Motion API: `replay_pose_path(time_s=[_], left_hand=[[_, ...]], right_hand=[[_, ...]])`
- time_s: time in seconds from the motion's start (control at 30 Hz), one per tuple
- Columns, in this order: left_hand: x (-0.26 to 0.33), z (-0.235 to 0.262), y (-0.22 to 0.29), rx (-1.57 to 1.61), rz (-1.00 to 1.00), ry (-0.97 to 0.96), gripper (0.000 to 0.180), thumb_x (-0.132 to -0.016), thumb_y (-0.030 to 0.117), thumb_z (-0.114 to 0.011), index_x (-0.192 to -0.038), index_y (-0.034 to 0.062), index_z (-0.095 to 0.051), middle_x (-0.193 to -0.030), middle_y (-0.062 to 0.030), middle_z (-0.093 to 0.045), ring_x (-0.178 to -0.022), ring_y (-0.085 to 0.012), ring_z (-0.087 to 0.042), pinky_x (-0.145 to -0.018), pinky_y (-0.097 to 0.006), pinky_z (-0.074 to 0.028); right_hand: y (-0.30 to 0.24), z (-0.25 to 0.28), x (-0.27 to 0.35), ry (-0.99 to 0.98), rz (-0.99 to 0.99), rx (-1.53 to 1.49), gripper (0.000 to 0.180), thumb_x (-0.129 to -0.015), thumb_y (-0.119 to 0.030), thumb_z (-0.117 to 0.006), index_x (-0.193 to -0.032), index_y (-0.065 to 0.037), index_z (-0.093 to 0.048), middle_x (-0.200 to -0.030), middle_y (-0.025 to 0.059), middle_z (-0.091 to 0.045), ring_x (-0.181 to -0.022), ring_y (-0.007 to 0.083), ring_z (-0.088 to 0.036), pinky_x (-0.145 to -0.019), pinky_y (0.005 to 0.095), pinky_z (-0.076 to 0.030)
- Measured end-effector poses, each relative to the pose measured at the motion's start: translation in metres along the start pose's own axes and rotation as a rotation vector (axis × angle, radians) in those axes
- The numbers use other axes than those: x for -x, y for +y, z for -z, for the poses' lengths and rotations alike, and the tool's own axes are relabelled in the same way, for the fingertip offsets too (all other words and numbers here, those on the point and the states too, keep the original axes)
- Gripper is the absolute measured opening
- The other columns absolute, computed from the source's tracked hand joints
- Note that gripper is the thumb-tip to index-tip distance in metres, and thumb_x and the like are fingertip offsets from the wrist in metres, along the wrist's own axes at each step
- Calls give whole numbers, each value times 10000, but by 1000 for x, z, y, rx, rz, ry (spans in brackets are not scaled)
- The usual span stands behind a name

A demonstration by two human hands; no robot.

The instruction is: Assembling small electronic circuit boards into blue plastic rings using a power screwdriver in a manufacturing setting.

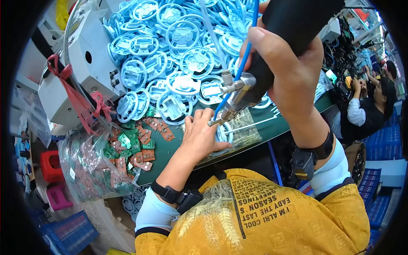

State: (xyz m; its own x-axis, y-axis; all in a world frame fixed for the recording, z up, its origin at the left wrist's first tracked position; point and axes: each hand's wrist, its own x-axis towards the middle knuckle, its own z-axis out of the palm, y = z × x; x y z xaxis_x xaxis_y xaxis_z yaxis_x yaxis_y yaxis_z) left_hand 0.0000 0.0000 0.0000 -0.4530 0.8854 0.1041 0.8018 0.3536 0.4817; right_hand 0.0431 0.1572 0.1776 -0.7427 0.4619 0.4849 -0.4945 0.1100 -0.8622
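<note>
My right hand [293, 70] is wrapped round the thick black body of a powered screwdriver [272, 46]. Its metal nozzle, fed by a blue hose [247, 46] and a clear tube, slants down to my left hand. On the green table, my left hand [199, 137] presses with curled fingers on a light blue plastic steering wheel part [222, 133], much of which is covered by the hand. The nozzle tip meets the part close to my fingertips; the exact contact is hidden. Just beyond lies a big heap of similar steering wheel parts [182, 36].
Small green and orange circuit boards [144, 144] lie left of my left hand, some in a clear plastic bag [85, 165]. A grey metal box [76, 63] with red ties stands at the left. Another person [372, 104] sits at the far right. A white rod [250, 125] crosses the table edge.
</note>
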Motion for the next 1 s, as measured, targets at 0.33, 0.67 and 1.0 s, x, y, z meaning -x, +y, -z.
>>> replay_pose_path(time_s=[0.33,0.67,1.0], left_hand=[[-1,-10,4,-50,12,31,802,-561,441,-884,-1215,55,-628,-1200,-99,-485,-1123,-296,-427,-902,-441,-342],[55,-24,6,107,75,338,983,-570,275,-911,-1380,-10,-432,-1368,-153,-472,-1309,-332,-420,-1049,-508,-285],[54,-30,3,107,111,367,939,-577,276,-908,-1361,18,-460,-1333,-135,-495,-1300,-326,-427,-1032,-501,-295]], right_hand=[[28,-2,4,-72,153,59,271,-851,-16,-664,-1096,36,-559,-794,66,-616,-587,133,-618,-548,258,-501],[-31,14,11,-144,124,71,332,-908,-152,-566,-1161,54,-504,-751,125,-579,-615,196,-607,-580,297,-493],[-11,1,29,-144,193,121,382,-877,-91,-567,-1216,51,-464,-773,121,-580,-584,202,-609,-542,312,-502]])
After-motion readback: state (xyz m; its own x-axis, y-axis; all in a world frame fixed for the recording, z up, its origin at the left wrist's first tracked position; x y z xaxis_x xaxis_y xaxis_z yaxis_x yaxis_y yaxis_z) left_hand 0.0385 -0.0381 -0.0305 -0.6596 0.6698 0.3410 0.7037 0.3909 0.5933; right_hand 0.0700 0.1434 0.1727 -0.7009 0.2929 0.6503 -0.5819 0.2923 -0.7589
